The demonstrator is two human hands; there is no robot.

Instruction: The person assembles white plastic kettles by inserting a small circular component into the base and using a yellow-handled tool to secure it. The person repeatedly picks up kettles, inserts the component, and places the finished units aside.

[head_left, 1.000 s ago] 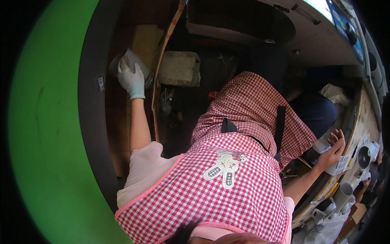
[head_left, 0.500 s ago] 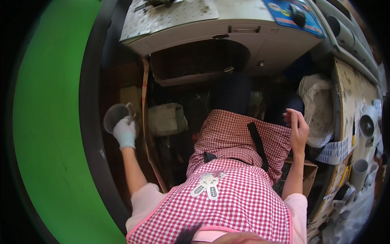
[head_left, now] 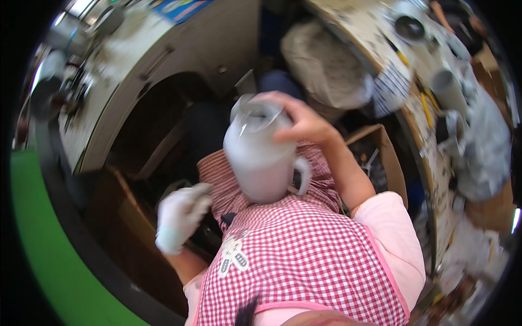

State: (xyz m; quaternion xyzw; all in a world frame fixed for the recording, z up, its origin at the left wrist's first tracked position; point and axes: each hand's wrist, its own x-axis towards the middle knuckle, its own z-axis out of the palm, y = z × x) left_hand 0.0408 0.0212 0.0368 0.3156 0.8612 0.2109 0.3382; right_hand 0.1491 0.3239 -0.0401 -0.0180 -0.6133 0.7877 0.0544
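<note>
A pale grey-white pitcher [head_left: 255, 163] with a side handle and a spout stands tilted above my lap. My right hand [head_left: 296, 117], bare, grips it around the top rim, thumb and fingers on opposite sides. To its left is my left hand [head_left: 182, 217] in a white glove, apart from the pitcher. Its fingers are loosely bent with nothing visible in them, though motion blurs them. Beneath the pitcher lies my red-checked apron [head_left: 304, 239].
A white workbench [head_left: 136, 54] with a dark knee opening stands ahead left. On the right, a worn wooden bench [head_left: 375, 43] carries grey cylindrical parts [head_left: 448, 89] and plastic wrapping. Below it are a filled bag [head_left: 326, 65] and a cardboard box [head_left: 389, 157]. Another person's arm [head_left: 443, 16] shows far right.
My view has swung to the right. The pitcher, held low on the left by my gloved left hand before, is now over my lap in my right hand. The left hand has let go.
</note>
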